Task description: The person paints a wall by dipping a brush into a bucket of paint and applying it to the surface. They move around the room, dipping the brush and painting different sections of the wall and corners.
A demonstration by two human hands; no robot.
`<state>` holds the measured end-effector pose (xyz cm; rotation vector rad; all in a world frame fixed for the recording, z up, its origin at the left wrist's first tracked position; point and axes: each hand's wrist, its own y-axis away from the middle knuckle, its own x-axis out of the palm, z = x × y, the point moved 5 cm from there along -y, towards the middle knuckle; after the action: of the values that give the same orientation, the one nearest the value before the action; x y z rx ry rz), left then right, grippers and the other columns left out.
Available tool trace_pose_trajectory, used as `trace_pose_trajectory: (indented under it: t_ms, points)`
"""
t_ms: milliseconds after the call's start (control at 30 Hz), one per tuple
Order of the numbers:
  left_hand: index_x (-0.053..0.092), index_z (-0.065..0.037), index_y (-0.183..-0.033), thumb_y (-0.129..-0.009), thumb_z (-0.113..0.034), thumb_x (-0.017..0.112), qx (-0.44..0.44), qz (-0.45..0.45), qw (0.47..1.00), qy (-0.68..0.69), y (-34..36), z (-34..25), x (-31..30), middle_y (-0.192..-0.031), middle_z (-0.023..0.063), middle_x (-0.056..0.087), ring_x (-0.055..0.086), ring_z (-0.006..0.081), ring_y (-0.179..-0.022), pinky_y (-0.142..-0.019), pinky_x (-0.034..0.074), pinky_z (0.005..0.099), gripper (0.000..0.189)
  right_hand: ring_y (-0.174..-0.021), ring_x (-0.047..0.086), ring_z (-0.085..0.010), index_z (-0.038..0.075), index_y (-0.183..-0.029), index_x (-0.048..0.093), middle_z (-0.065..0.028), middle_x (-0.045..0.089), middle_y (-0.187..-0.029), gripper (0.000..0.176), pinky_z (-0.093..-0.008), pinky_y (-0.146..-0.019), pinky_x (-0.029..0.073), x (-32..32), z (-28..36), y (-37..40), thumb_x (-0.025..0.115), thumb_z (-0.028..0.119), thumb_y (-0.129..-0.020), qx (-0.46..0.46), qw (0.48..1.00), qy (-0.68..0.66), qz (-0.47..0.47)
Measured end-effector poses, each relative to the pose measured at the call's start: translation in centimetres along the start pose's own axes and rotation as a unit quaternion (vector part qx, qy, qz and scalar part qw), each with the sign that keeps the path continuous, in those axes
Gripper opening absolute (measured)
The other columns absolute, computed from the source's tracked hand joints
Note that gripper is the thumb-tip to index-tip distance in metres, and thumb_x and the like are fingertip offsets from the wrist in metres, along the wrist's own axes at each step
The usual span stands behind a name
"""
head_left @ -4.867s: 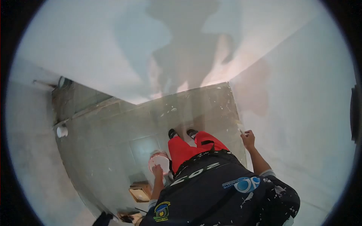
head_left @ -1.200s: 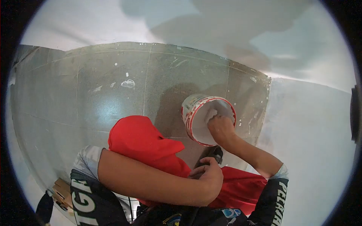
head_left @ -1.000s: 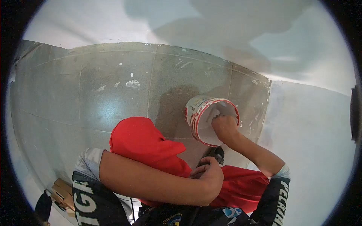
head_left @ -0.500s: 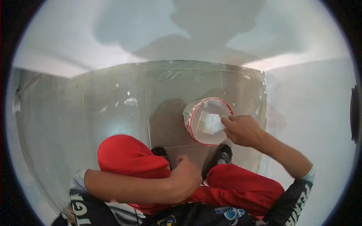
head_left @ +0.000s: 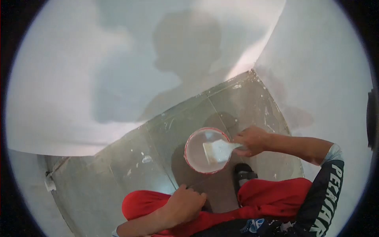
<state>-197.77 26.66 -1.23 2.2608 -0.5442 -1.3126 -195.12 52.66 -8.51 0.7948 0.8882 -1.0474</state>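
My right hand (head_left: 252,141) is closed round the handle of a wide paintbrush (head_left: 221,150). Its pale bristles point left, over the mouth of a paint bucket (head_left: 187,147) with a red rim. The bucket stands on the floor in front of me; whitish paint shows inside. Over my left knee rests my left hand (head_left: 185,203), holding nothing, its fingers loosely bent and apart.
A pale wall (head_left: 67,87) rises ahead, carrying my shadow, and meets a right-hand wall (head_left: 323,98) at a corner. White paint spots mark the grey tiled floor (head_left: 130,170). My sandalled foot (head_left: 244,173) is close to the bucket.
My view has turned to the right, bringing the wall corner nearer the middle. The brush now shows more of its handle, with its head still over the bucket. My left hand sits farther left and lower.
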Motion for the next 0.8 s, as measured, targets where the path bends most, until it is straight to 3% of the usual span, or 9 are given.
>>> trace_pose_trajectory:
  t_ms: [233, 300, 500, 567, 700, 800]
  points:
    - [0.061, -0.006, -0.092, -0.08, -0.017, 0.062, -0.034, -0.041, 0.999, -0.003, -0.7, 0.3, -0.3, -0.078, 0.0133, 0.068, 0.067, 0.0318, -0.082, -0.076, 0.047, 0.0433, 0.016, -0.063, 0.063, -0.0346, 0.005, -0.097, 0.057, -0.0147, 0.062, -0.077, 0.033, -0.0453, -0.054, 0.05, 1.7, -3.2, 1.4, 0.063, 0.036, -0.085, -0.084, 0.995, 0.027, -0.045]
    - [0.058, -0.006, -0.099, -0.083, -0.02, 0.058, -0.052, -0.005, 0.998, -0.028, -1.1, 0.5, -0.3, -0.078, 0.0131, 0.067, 0.067, 0.0308, -0.082, -0.075, 0.048, 0.0443, 0.022, -0.062, 0.063, -0.0344, 0.005, -0.096, 0.057, -0.0144, 0.062, -0.077, 0.033, -0.0451, -0.054, 0.05, 1.8, -3.8, 1.3, 0.063, 0.036, -0.085, -0.1, 0.992, 0.027, -0.066]
    - [0.06, -0.007, -0.102, -0.08, -0.012, 0.061, -0.042, -0.013, 0.998, -0.033, -1.5, 1.0, 0.2, -0.087, 0.0116, 0.067, 0.066, 0.0308, -0.089, -0.081, 0.046, 0.0437, 0.023, -0.062, 0.063, -0.0365, 0.005, -0.094, 0.058, -0.0152, 0.063, -0.075, 0.034, -0.0459, -0.056, 0.049, 2.8, -5.1, 1.8, 0.066, 0.037, -0.084, -0.068, 0.996, 0.006, -0.062]
    - [0.06, -0.007, -0.102, -0.079, -0.011, 0.062, -0.052, -0.009, 0.998, -0.033, -1.6, 0.8, -0.2, -0.089, 0.0113, 0.067, 0.065, 0.0307, -0.092, -0.082, 0.046, 0.0433, 0.023, -0.062, 0.062, -0.0378, 0.005, -0.094, 0.058, -0.0166, 0.062, -0.073, 0.034, -0.0469, -0.057, 0.048, 2.5, -5.6, 2.1, 0.067, 0.035, -0.083, -0.063, 0.989, -0.057, -0.122]
    - [0.061, -0.007, -0.102, -0.079, -0.009, 0.062, -0.071, -0.011, 0.996, -0.046, -1.4, 1.3, -0.7, -0.093, 0.0118, 0.067, 0.065, 0.0308, -0.095, -0.084, 0.047, 0.0429, 0.024, -0.062, 0.061, -0.0384, 0.004, -0.091, 0.057, -0.016, 0.061, -0.073, 0.03, -0.0451, -0.053, 0.047, 1.8, -5.1, 2.5, 0.071, 0.027, -0.079, -0.065, 0.983, -0.081, -0.152]
    - [0.062, -0.007, -0.102, -0.079, -0.009, 0.061, -0.083, -0.023, 0.996, -0.031, -1.2, 1.6, -0.6, -0.094, 0.0126, 0.067, 0.065, 0.0311, -0.096, -0.085, 0.047, 0.0438, 0.023, -0.065, 0.061, -0.0405, 0.003, -0.092, 0.057, -0.0174, 0.061, -0.073, 0.03, -0.0443, -0.055, 0.046, 2.4, -5.8, 2.7, 0.07, 0.027, -0.079, -0.014, 0.985, -0.105, -0.137]
